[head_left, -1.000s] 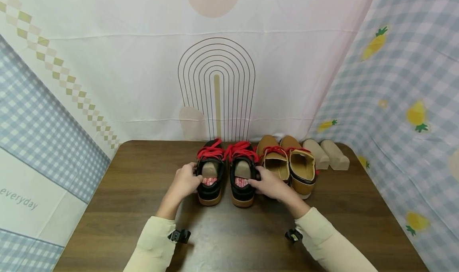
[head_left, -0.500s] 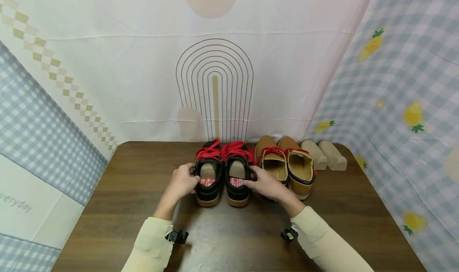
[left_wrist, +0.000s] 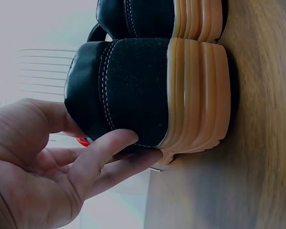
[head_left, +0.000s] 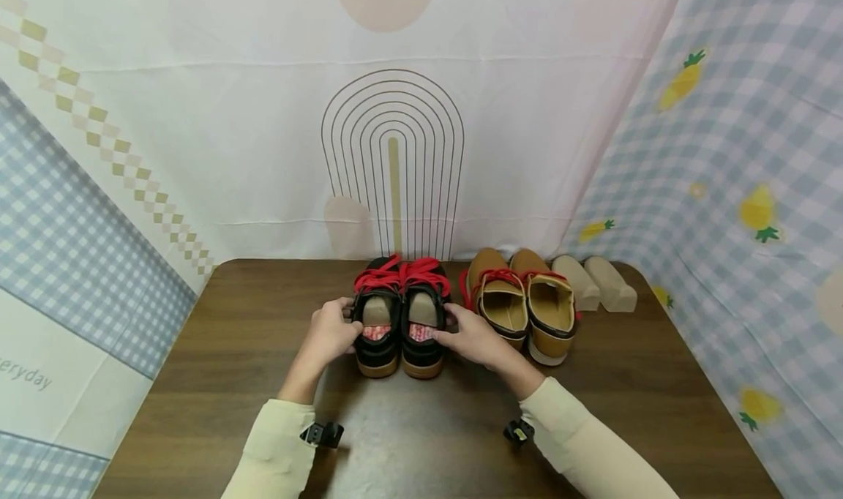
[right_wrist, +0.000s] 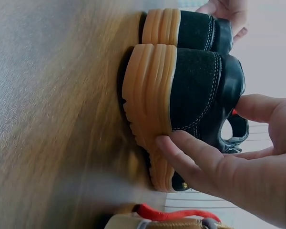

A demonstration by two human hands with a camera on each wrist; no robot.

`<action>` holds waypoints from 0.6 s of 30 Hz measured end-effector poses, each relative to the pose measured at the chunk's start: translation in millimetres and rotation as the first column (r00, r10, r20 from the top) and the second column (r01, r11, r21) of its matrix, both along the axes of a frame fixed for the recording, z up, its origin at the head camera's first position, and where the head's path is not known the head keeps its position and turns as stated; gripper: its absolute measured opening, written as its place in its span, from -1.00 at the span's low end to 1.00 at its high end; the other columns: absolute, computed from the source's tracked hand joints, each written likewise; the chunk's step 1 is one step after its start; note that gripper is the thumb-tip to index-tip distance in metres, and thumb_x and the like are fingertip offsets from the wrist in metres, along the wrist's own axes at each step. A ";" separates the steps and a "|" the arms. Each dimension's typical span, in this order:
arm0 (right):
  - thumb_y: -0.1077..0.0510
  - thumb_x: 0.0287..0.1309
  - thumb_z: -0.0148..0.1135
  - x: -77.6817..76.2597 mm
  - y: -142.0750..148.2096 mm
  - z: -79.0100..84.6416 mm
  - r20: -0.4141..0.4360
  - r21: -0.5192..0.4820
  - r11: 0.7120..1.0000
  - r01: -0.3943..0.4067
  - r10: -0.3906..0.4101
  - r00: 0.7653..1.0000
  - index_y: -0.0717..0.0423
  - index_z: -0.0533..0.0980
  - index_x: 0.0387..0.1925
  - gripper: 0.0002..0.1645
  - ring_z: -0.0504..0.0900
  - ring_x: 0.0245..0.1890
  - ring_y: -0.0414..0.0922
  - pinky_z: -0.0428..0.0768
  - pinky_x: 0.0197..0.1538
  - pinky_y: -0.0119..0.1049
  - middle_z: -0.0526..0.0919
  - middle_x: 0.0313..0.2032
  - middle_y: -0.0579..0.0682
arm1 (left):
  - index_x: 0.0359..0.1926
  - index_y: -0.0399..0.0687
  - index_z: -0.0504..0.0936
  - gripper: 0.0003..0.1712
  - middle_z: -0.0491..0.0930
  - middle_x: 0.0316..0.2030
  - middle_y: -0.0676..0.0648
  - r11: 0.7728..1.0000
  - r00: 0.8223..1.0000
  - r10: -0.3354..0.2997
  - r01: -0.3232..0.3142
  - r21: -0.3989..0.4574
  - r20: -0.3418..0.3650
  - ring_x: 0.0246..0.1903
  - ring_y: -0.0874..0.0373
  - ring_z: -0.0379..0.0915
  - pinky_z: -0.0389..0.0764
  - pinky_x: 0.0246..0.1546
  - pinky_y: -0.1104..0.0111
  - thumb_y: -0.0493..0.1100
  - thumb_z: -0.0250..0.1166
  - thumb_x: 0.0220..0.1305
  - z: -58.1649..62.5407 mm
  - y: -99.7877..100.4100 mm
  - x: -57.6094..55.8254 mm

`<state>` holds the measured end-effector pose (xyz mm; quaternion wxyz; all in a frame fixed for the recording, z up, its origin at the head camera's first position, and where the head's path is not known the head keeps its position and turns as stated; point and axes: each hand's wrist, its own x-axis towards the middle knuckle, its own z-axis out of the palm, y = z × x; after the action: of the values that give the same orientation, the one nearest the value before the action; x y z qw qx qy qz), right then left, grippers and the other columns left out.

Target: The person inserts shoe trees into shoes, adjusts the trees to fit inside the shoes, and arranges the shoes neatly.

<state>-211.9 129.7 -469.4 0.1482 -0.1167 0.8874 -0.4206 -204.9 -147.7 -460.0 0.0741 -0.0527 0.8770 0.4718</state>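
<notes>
Two black shoes with red laces and tan soles stand side by side, toes toward the back. My left hand [head_left: 333,329] grips the left black shoe [head_left: 377,351], thumb at the collar and fingers along its outer side. With its thumb at the collar and fingers on the outer side, my right hand [head_left: 476,335] holds the right black shoe [head_left: 423,353]. Each black shoe has a beige insert [head_left: 422,309] and a pink-and-white patterned patch inside. In the left wrist view, the heel of the left black shoe [left_wrist: 133,90] rests on the table, close against the other.
To the right stands a pair of tan shoes [head_left: 552,342] with red laces. Two loose beige inserts [head_left: 612,287] lie beyond them at the back right. A patterned cloth [head_left: 276,155] hangs behind the wooden table [head_left: 408,440].
The right black shoe has slid left with my right hand until it stands against the left one. The gap to the tan shoes has widened. My left hand has barely moved.
</notes>
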 end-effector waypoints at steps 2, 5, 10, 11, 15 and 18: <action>0.04 0.37 0.31 -0.6 -3.4 -0.1 0.004 -0.005 1.000 0.009 -0.009 1.000 0.39 0.28 0.46 -0.20 0.58 0.20 0.16 0.56 0.22 0.09 0.60 0.17 0.31 | 0.36 -0.31 0.47 -0.38 0.64 0.09 -0.38 1.000 1.000 0.001 -0.001 -0.002 0.001 -0.58 0.13 0.65 0.74 -0.49 0.21 -0.36 0.20 0.24 0.0 -2.4 -0.7; 0.04 0.37 0.31 -1.2 -8.8 0.1 0.014 -0.019 1.000 0.019 -0.019 1.000 0.37 0.28 0.46 -0.19 0.58 0.20 0.16 0.56 0.22 0.08 0.60 0.18 0.31 | 0.36 -0.32 0.47 -0.39 0.65 0.09 -0.38 1.000 1.000 0.002 -0.002 -0.008 0.003 -0.60 0.15 0.63 0.72 -0.52 0.27 -0.36 0.19 0.25 0.1 -6.6 -2.3; 0.02 0.35 0.34 -4.4 -18.7 1.1 0.036 -0.040 0.998 0.040 -0.039 0.999 0.32 0.28 0.48 -0.17 0.57 0.26 0.19 0.56 0.25 0.09 0.59 0.22 0.33 | 0.38 -0.34 0.44 -0.38 0.63 0.11 -0.42 1.000 1.000 0.005 -0.005 -0.012 0.012 -0.62 0.16 0.64 0.70 -0.55 0.31 -0.37 0.18 0.27 2.1 -14.3 -5.6; 0.02 0.34 0.34 -5.6 -20.6 1.1 0.035 -0.042 0.998 0.042 -0.041 0.999 0.32 0.29 0.47 -0.17 0.57 0.26 0.20 0.56 0.25 0.09 0.59 0.22 0.33 | 0.38 -0.34 0.44 -0.37 0.62 0.12 -0.43 1.000 1.000 0.006 -0.006 -0.010 0.012 -0.61 0.15 0.65 0.70 -0.54 0.31 -0.37 0.18 0.27 2.1 -15.7 -6.5; 0.03 0.33 0.36 -11.1 -26.9 -0.2 0.033 -0.046 0.998 0.052 -0.051 0.998 0.30 0.30 0.46 -0.18 0.56 0.26 0.20 0.56 0.25 0.08 0.60 0.21 0.34 | 0.38 -0.34 0.44 -0.37 0.62 0.13 -0.45 1.000 1.000 0.011 -0.011 -0.001 0.009 -0.57 0.12 0.69 0.72 -0.53 0.29 -0.37 0.17 0.26 1.5 -20.8 -9.7; 0.04 0.32 0.36 -14.3 -30.6 -0.7 0.033 -0.050 0.998 0.050 -0.049 0.998 0.30 0.30 0.46 -0.18 0.57 0.26 0.19 0.57 0.25 0.07 0.60 0.21 0.34 | 0.38 -0.34 0.44 -0.38 0.61 0.14 -0.46 1.000 1.000 0.014 -0.014 0.002 0.012 -0.53 0.11 0.70 0.73 -0.51 0.28 -0.37 0.16 0.28 1.2 -24.3 -10.8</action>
<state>-226.1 99.1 -470.1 0.1488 -0.0918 0.8767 -0.4482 -215.7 -172.0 -458.8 0.0763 -0.0615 0.8756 0.4730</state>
